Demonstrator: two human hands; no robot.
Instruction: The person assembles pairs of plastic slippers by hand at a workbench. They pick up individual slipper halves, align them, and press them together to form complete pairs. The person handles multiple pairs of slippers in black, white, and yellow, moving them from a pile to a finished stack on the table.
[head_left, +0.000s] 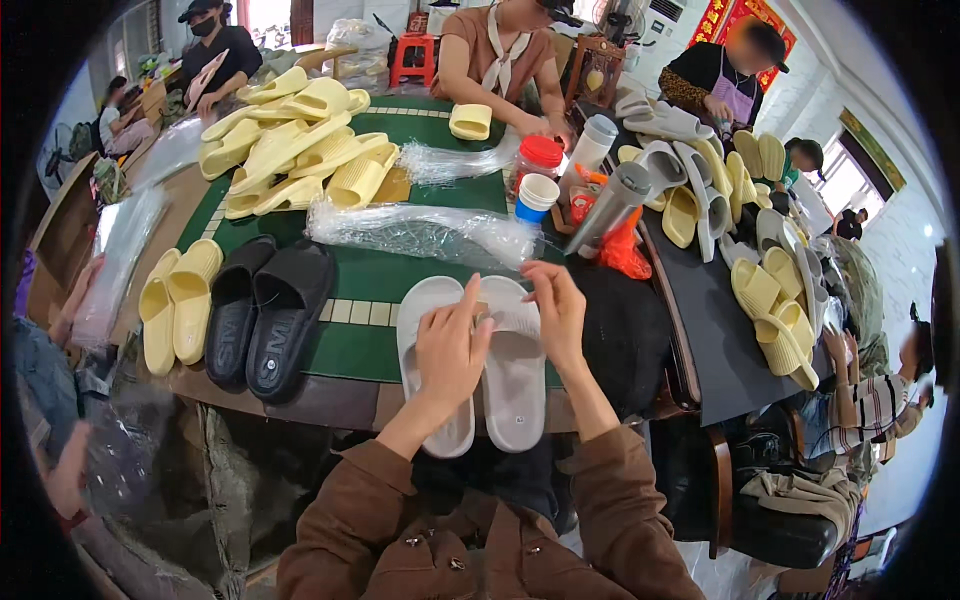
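Note:
A pair of white slide sandals point(515, 375) lies side by side at the near edge of the green table point(375, 275). My left hand point(450, 345) rests over the strap of the left sandal, fingers pinched near the gap between the two. My right hand point(556, 305) hovers above the right sandal's strap, its fingers drawn together as if pinching something too small to make out. Both brown sleeves come in from the lower edge.
A black pair point(262, 315) and a yellow pair point(175, 300) lie to the left. A heap of yellow sandals point(295, 150) and clear plastic bags point(425, 232) sit farther back. Cups, a jar and a flask point(610, 205) stand at right. Other people work around the table.

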